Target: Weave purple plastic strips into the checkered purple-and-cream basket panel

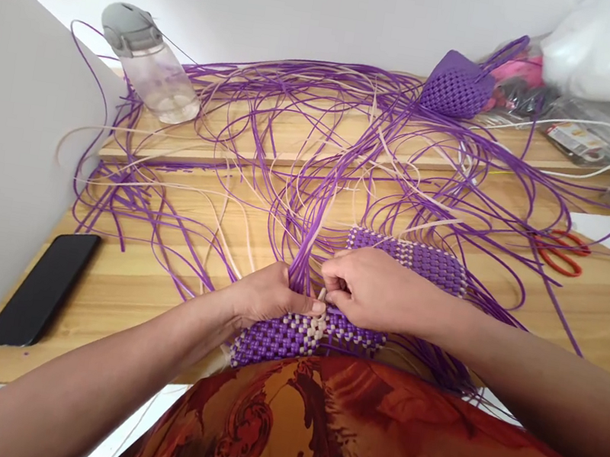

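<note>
A woven strip of purple and cream plastic cord (271,343) lies at the table's front edge, close to my body. My left hand (265,295) is closed on it, thumb pressing the upper edge beside the cream knots, with a bundle of purple cords (312,237) rising between thumb and fingers. My right hand (365,284) is pinched at the same edge, at a short cream strand (322,295); its fingertips are partly hidden. Behind my right hand a second woven piece (431,268) lies flat, its loose cords trailing to the right.
Loose purple and cream cords spread across the table (166,299) and its raised back ledge. A clear bottle (160,78) with a grey lid stands back left, above a black phone (44,287). Orange-handled scissors (561,251) lie right. A small purple woven bag (458,87) sits by plastic packets.
</note>
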Demonstrator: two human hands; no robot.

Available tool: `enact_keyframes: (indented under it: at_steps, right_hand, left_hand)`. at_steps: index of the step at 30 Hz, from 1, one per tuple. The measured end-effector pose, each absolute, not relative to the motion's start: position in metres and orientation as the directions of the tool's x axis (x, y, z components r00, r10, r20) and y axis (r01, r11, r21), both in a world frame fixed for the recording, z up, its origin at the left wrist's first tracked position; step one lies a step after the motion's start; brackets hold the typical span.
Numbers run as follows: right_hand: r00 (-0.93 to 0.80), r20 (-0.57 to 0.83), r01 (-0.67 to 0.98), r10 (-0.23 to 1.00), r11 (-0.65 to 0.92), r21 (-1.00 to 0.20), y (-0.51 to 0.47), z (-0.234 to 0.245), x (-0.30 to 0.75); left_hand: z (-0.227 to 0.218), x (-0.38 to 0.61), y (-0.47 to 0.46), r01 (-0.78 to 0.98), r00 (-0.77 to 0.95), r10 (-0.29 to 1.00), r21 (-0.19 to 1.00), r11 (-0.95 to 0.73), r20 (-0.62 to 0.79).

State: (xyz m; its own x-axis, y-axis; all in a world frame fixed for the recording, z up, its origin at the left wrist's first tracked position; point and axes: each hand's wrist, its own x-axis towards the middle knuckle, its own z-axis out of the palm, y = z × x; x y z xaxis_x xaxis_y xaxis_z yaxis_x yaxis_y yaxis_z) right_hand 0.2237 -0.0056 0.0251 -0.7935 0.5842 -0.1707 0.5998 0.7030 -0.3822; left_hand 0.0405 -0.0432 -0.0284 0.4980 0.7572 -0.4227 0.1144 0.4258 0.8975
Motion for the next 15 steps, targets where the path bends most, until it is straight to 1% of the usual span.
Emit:
enact_keyframes:
  at_steps: [4, 8, 11, 15]
  right_hand:
    - [-0.765, -0.168, 0.636, 0.621, 0.690, -0.347, -0.009, 0.026, 0.220]
    - [-0.764, -0.135, 0.631, 0.631, 0.686, -0.362, -0.010, 0.024, 0.220]
    - [-0.776, -0.116, 0.602, 0.620, 0.670, -0.434, -0.011, 0.022, 0.224]
    - [-0.780, -0.004, 0.512, 0.626, 0.634, -0.580, -0.014, 0.024, 0.242]
  left_hand:
    - [-0.026, 0.042, -0.043, 0.056, 0.517, 0.730, 0.869, 0.491, -0.446]
    - [-0.020, 0.046, -0.042, 0.075, 0.479, 0.715, 0.835, 0.545, -0.509]
    - [-0.017, 0.049, -0.042, 0.097, 0.434, 0.703, 0.805, 0.585, -0.563]
    - [-0.016, 0.051, -0.042, 0.106, 0.421, 0.697, 0.795, 0.598, -0.581]
